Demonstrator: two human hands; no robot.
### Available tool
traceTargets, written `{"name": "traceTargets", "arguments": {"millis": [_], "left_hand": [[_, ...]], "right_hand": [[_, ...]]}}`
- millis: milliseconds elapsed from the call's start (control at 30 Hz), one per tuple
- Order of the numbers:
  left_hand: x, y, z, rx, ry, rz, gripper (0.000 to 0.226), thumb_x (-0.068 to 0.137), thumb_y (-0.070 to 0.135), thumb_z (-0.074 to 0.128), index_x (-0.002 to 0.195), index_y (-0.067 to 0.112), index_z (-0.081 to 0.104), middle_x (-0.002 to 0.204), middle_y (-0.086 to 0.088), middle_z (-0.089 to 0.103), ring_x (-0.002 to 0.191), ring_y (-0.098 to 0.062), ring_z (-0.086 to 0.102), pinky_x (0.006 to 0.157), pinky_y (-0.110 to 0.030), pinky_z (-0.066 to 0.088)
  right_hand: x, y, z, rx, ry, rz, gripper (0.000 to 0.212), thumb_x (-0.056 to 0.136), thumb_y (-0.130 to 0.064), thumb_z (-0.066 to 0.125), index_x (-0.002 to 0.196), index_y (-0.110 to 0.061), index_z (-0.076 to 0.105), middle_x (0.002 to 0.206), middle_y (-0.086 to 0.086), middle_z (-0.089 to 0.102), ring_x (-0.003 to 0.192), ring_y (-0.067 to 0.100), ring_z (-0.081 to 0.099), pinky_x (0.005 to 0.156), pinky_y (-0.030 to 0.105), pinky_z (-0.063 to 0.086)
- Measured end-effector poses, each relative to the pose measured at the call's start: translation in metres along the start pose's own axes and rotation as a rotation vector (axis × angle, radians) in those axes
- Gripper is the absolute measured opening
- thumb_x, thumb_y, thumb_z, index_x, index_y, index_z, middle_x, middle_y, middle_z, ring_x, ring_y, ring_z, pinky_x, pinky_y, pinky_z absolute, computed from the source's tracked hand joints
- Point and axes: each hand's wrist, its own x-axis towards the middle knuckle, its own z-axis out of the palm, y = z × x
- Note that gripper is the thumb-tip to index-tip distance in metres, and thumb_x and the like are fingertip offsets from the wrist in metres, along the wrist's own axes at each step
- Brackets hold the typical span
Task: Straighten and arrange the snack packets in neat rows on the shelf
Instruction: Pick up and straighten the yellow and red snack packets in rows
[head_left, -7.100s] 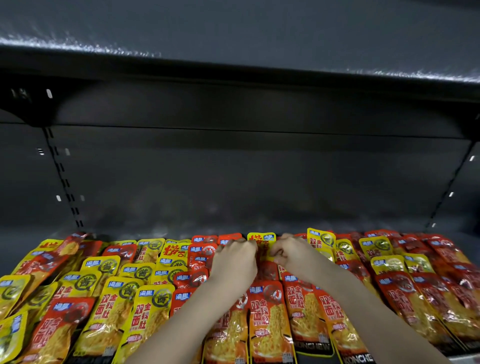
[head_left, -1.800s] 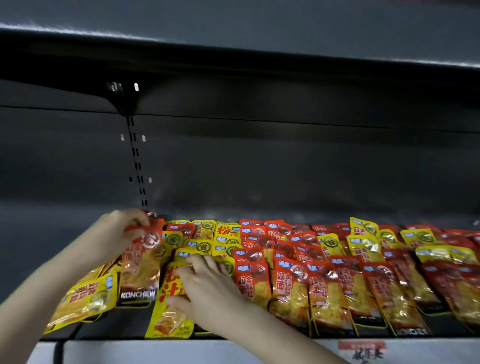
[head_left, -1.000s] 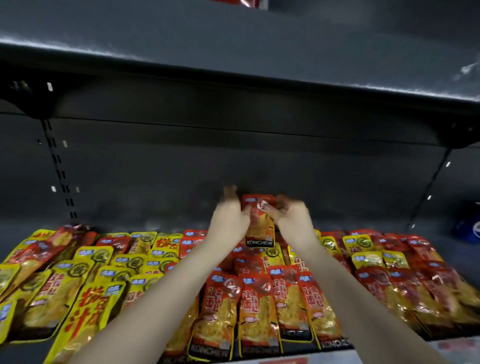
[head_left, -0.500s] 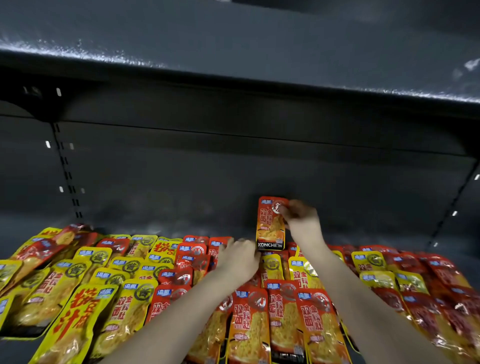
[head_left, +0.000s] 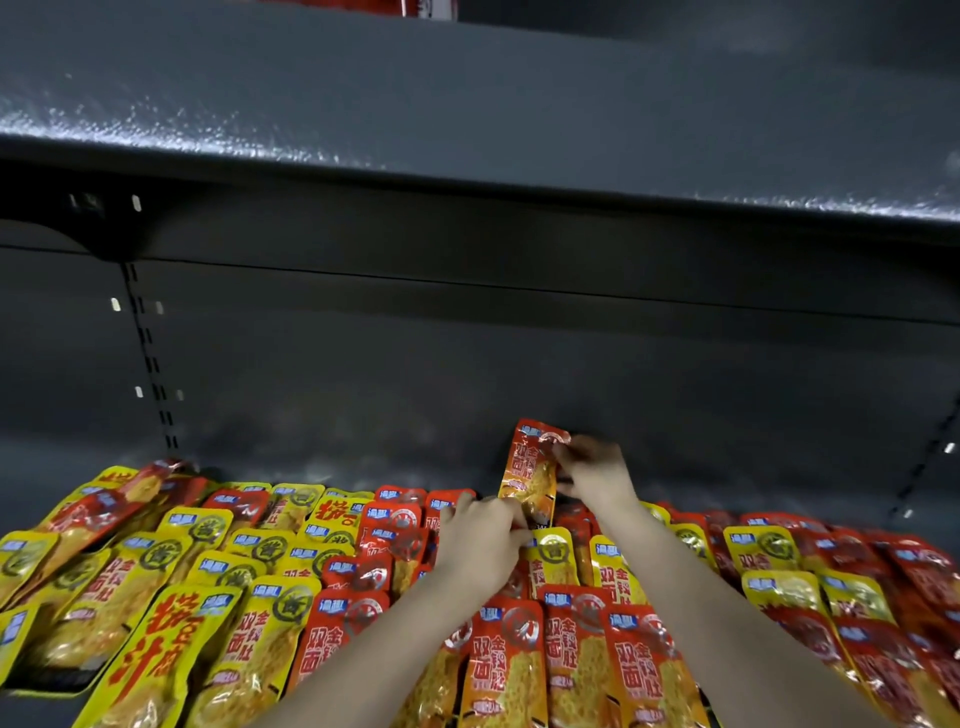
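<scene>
head view: right hand (head_left: 592, 473) pinches the red packet (head_left: 531, 470) at its top corner; packet stands upright over the back row (head_left: 400, 501), long axis 12-to-6 o'clock. left hand (head_left: 480, 543), at 7 o'clock, curls against its lower edge; grip unclear.

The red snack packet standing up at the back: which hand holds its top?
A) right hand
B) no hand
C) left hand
A: the right hand pinches the top corner of the upright red foil snack packet; the left hand is lower, by its bottom edge.
</scene>
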Motion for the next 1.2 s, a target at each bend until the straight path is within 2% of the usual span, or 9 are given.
{"name": "traceTargets", "arguments": {"millis": [100, 267, 467, 700, 800, 900, 967, 1067, 1200], "left_hand": [[-0.001, -0.001, 0.000, 0.009, 0.043, 0.000, 0.018, 0.091, 0.036, 0.054, 0.097, 0.027, 0.068, 0.109, 0.008, 0.066, 0.115, -0.020, 0.040, 0.097, -0.039, 0.029], [0.001, -0.004, 0.002, 0.004, 0.035, 0.013, 0.019, 0.091, 0.036, 0.054, 0.101, 0.028, 0.068, 0.110, 0.008, 0.065, 0.116, -0.020, 0.042, 0.100, -0.041, 0.031], [0.004, -0.005, 0.004, -0.011, 0.008, 0.023, 0.019, 0.092, 0.033, 0.054, 0.105, 0.025, 0.065, 0.112, 0.004, 0.065, 0.117, -0.022, 0.045, 0.103, -0.043, 0.032], [0.007, -0.006, 0.000, -0.051, -0.031, 0.034, 0.020, 0.091, 0.034, 0.054, 0.102, 0.024, 0.068, 0.109, 0.002, 0.067, 0.113, -0.021, 0.049, 0.099, -0.041, 0.037], [0.010, -0.011, -0.005, -0.110, -0.047, 0.076, 0.019, 0.091, 0.028, 0.055, 0.106, 0.024, 0.067, 0.109, 0.003, 0.068, 0.109, -0.020, 0.057, 0.096, -0.040, 0.044], [0.010, -0.018, -0.010, -0.076, -0.089, 0.128, 0.027, 0.090, 0.012, 0.053, 0.113, 0.022, 0.064, 0.114, 0.001, 0.067, 0.110, -0.020, 0.059, 0.093, -0.038, 0.048], [0.009, -0.020, -0.013, -0.026, -0.106, 0.163, 0.032, 0.090, 0.011, 0.054, 0.119, 0.023, 0.060, 0.120, 0.000, 0.064, 0.114, -0.020, 0.056, 0.096, -0.038, 0.047], [0.006, -0.019, -0.014, 0.023, -0.123, 0.186, 0.034, 0.090, 0.015, 0.056, 0.123, 0.024, 0.057, 0.126, 0.001, 0.060, 0.119, -0.022, 0.052, 0.100, -0.039, 0.044], [0.000, -0.016, -0.011, 0.069, -0.100, 0.182, 0.038, 0.089, 0.016, 0.055, 0.126, 0.024, 0.053, 0.127, -0.004, 0.056, 0.121, -0.027, 0.048, 0.101, -0.041, 0.041]], "right_hand": [[0.002, 0.005, 0.004, -0.046, -0.051, 0.021, 0.006, 0.095, -0.011, 0.053, 0.093, -0.008, 0.057, 0.081, 0.012, 0.060, 0.071, 0.022, 0.062, 0.063, 0.030, 0.056], [0.002, 0.018, 0.014, -0.329, -0.204, 0.010, 0.005, 0.089, -0.011, 0.063, 0.093, -0.009, 0.062, 0.065, 0.002, 0.057, 0.048, 0.006, 0.057, 0.055, 0.023, 0.049], [-0.002, 0.015, 0.022, -0.639, -0.189, -0.086, 0.018, 0.085, -0.019, 0.067, 0.101, -0.010, 0.065, 0.096, 0.007, 0.066, 0.085, 0.020, 0.062, 0.069, 0.021, 0.043], [-0.012, 0.005, 0.019, -0.862, -0.132, -0.166, 0.023, 0.090, -0.022, 0.058, 0.105, -0.006, 0.062, 0.105, 0.012, 0.065, 0.098, 0.028, 0.061, 0.080, 0.030, 0.048], [-0.025, -0.003, 0.004, -0.956, -0.147, -0.227, 0.023, 0.093, -0.024, 0.051, 0.100, -0.007, 0.065, 0.100, 0.012, 0.067, 0.096, 0.030, 0.062, 0.083, 0.037, 0.051], [-0.042, -0.010, -0.013, -1.013, -0.335, -0.198, 0.035, 0.093, -0.040, 0.050, 0.094, -0.008, 0.067, 0.092, 0.010, 0.069, 0.086, 0.026, 0.064, 0.076, 0.038, 0.051], [-0.052, -0.011, -0.020, -1.073, -0.460, -0.192, 0.039, 0.090, -0.044, 0.054, 0.105, -0.009, 0.065, 0.107, 0.007, 0.067, 0.097, 0.022, 0.062, 0.081, 0.037, 0.049], [-0.061, -0.012, -0.021, -1.108, -0.469, -0.208, 0.039, 0.088, -0.041, 0.060, 0.118, -0.016, 0.060, 0.119, 0.000, 0.055, 0.111, 0.018, 0.052, 0.091, 0.035, 0.046], [-0.058, -0.009, -0.018, -0.994, -0.423, -0.150, 0.019, 0.086, -0.030, 0.064, 0.097, -0.014, 0.062, 0.100, 0.000, 0.059, 0.087, 0.014, 0.055, 0.070, 0.026, 0.046]]}}
